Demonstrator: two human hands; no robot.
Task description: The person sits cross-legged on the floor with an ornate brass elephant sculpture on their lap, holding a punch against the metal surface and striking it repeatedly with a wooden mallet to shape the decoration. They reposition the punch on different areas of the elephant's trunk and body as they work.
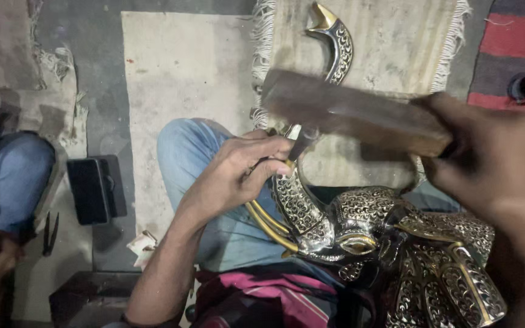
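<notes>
Floor: grey concrete, covered by a pale mat (180,73) and a fringed rug (390,36); you sit on it, one jeans-clad knee (189,149) raised.

Work piece: ornate metal head (390,243), silver filigree with gold trim, resting on your lap. Its curved horn (296,206) rises up and left from the head toward your left hand.

Left hand (238,170): closed around a small dark punch (302,144), tip set down against the horn. The punch's long axis slants from lower left to upper right, its free end pointing up at the block.

Right hand (493,152): closed on the right end of a wooden block (353,112). The block's long axis runs nearly level, left to right, its left end just above the punch's head; whether they touch cannot be told.

Nearer hand: the left is on the horn; the right is up and to the right of it.

Loose items: a second horn (335,42) on the rug, well apart; a black block (95,188) and dark pliers (50,234) left of your knee.
</notes>
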